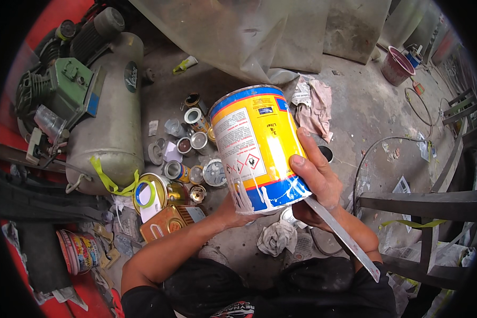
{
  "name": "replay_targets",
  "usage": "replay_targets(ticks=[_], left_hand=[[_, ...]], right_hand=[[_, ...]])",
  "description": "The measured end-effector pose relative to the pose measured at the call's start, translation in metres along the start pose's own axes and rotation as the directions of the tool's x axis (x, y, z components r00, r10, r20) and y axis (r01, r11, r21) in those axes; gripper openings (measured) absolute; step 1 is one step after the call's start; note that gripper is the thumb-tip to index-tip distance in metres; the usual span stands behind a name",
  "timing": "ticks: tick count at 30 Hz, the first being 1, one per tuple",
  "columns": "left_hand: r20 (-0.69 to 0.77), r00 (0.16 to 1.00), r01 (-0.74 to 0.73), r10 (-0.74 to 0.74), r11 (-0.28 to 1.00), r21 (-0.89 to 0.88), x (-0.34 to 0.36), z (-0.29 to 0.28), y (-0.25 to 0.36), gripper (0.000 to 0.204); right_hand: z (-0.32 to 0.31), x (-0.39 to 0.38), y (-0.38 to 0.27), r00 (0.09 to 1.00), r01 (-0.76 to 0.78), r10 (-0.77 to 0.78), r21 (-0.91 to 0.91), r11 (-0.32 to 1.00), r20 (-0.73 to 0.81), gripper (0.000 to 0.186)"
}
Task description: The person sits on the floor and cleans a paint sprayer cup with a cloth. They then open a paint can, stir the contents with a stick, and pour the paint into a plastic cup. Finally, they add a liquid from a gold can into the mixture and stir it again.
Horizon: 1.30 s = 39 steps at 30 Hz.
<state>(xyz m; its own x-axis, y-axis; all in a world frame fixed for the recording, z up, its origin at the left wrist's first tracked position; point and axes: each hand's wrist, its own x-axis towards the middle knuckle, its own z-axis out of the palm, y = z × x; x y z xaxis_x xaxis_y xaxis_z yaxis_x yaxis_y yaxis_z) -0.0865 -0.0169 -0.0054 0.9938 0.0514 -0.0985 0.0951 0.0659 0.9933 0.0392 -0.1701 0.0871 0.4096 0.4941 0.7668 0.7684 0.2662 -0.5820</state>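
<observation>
Hiding most of the left hand (pixel 233 204), the paint can (pixel 259 148) sits in right-hand fingers (pixel 307 153).

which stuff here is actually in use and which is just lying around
In hand:
- yellow and blue paint tin, held up by both hands
- left hand under its base
- right hand on its side
- flat metal strip in the right hand

Lying about:
- small tins
- compressor tank
- rags
- red bucket
</observation>
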Motion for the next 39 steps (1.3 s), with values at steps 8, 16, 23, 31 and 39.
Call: replay_targets(ticks=[8,16,23,31,39], left_hand=[[0.025,0.997,-0.075,0.073,0.834,0.547,-0.001,-0.001,0.033,0.074],[0.068,0.966,0.191,-0.250,0.864,0.466,-0.001,-0.003,0.035,0.085],[0.101,0.984,0.102,-0.144,0.934,0.341,-0.002,-0.005,0.027,0.088],[0.319,0.934,0.162,-0.163,0.986,0.028,-0.003,-0.003,0.037,0.085],[0.355,0.918,0.228,-0.177,0.968,-0.107,-0.008,-0.010,0.039,0.075]], right_hand=[[-0.006,0.016,-0.002,0.963,-0.268,0.269,-0.106,0.958,-0.005,0.047],[0.005,-0.007,0.026,0.866,-0.499,0.498,0.025,0.866,0.050,0.040],[0.010,-0.008,0.028,0.955,-0.294,0.297,-0.148,0.944,-0.005,0.040],[0.010,-0.013,0.025,0.872,-0.490,0.490,0.028,0.871,0.008,0.041],[0.006,-0.012,0.026,0.873,-0.487,0.485,0.079,0.870,0.046,0.041]])
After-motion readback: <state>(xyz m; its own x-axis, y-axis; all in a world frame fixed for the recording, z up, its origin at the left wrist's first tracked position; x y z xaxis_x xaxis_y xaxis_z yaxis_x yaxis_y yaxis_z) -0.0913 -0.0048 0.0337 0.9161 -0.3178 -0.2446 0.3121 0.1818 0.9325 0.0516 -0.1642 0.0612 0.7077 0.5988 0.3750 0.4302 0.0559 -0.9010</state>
